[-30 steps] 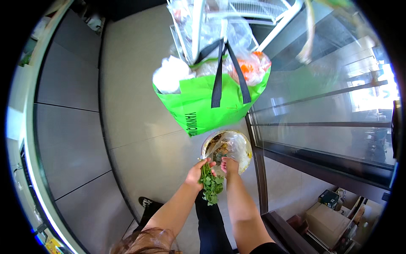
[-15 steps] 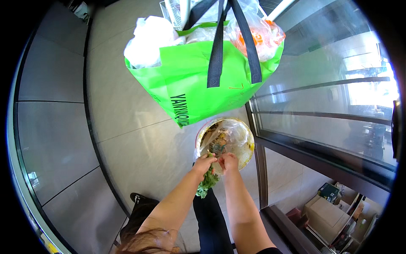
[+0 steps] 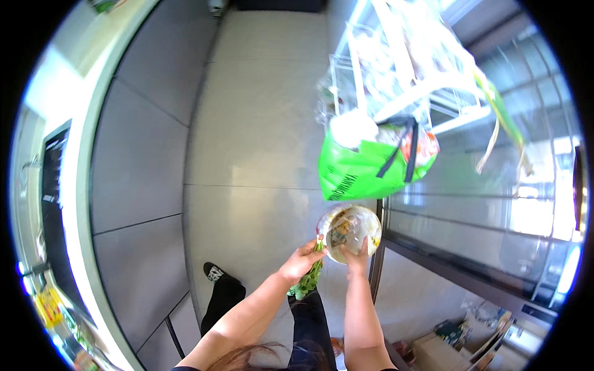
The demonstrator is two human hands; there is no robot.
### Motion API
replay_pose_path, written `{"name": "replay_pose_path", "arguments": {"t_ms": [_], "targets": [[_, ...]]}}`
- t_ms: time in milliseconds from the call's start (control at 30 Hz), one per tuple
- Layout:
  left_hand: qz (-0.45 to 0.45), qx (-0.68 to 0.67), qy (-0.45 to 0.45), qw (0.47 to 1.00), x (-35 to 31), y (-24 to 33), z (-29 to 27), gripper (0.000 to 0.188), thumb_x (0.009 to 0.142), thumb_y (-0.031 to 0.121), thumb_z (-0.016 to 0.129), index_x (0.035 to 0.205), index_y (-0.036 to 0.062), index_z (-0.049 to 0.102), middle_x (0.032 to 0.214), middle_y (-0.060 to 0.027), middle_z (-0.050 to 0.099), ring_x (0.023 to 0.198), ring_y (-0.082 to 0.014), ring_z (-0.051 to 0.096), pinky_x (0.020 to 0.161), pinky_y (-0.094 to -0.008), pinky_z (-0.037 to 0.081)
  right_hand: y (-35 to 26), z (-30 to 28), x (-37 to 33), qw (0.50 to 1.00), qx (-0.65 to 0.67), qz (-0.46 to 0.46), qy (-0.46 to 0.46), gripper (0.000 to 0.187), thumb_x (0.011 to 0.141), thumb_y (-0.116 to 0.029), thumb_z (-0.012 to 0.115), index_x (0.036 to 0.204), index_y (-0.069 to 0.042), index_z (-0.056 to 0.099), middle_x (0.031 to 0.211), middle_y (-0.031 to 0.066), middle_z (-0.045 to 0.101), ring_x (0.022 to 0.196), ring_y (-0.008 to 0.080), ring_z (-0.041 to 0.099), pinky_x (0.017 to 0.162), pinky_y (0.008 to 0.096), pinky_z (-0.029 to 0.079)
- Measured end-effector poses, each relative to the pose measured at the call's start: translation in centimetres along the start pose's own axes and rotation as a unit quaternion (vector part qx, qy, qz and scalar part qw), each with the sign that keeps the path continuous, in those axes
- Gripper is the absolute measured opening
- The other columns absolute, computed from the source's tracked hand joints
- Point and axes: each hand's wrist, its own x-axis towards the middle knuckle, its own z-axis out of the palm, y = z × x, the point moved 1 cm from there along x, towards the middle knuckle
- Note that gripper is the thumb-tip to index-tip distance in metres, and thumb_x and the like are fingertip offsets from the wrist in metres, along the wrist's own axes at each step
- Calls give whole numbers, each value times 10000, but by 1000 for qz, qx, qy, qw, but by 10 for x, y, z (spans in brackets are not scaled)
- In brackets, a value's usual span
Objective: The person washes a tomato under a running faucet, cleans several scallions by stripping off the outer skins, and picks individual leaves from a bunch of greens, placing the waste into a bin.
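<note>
My left hand (image 3: 302, 260) is closed around the stems of a bunch of leafy greens (image 3: 305, 283), whose leaves hang down toward my legs. Beside it, my right hand (image 3: 355, 256) reaches over the near rim of a round white bucket (image 3: 375, 230), thumb and fingers apart, with nothing visible in them. Clear plastic lines the bucket, and brownish scraps (image 3: 340, 234) lie inside it.
Just beyond the bucket stands a bright green bag (image 3: 352, 175) with black handles, packed with plastic bags. Behind it is a white wire rack (image 3: 402, 102) with green onions hanging off. Grey cabinets (image 3: 139, 167) line the left; glass panels and cardboard boxes (image 3: 436, 349) are on the right.
My view has pulled up and back, showing the rack and more cabinets. My hands have moved apart; the right one has opened over the bucket, while the left keeps the greens.
</note>
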Motion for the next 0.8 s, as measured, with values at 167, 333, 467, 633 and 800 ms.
{"name": "replay_pose_path", "arguments": {"t_ms": [167, 333, 467, 633, 800], "targets": [[158, 126, 102, 974, -138, 98, -21, 466, 876, 177, 584, 1295, 29, 442, 916, -9, 576, 776, -59, 477, 715, -229, 427, -127, 45, -109, 996, -21, -51, -69, 207, 815, -201, 679, 835, -3, 622, 746, 14, 598, 658, 68, 499, 615, 209, 409], [242, 160, 206, 935, -324, 193, -56, 408, 906, 182, 542, 1261, -3, 465, 913, -30, 618, 830, -79, 544, 788, -226, 436, -250, 150, -305, 930, 17, -192, -313, 152, 851, -168, 638, 799, -29, 605, 737, -1, 603, 632, 43, 495, 580, 195, 413], [359, -87, 213, 904, -463, 205, -114, 407, 912, 185, 499, 1272, 4, 444, 911, -43, 575, 795, -101, 527, 744, -246, 440, -297, 225, -467, 835, 16, -244, -492, 140, 875, -137, 589, 830, -6, 610, 739, 23, 593, 645, 70, 503, 603, 199, 424], [411, -255, 387, 785, -631, 174, -192, 363, 865, 190, 567, 1167, 2, 495, 784, -24, 551, 640, -88, 520, 593, -226, 447, -259, 310, -642, 708, -38, -194, -678, 251, 846, -42, 594, 1087, 22, 568, 826, 23, 577, 692, 59, 515, 634, 188, 441], [391, -276, 566, 672, -726, 100, -241, 164, 799, 117, 659, 904, 33, 565, 607, 31, 506, 456, -49, 438, 405, -188, 343, -174, 348, -746, 514, -281, -329, -740, 348, 791, -111, 664, 1108, -6, 566, 950, 72, 619, 773, 98, 582, 668, 236, 481]]}}
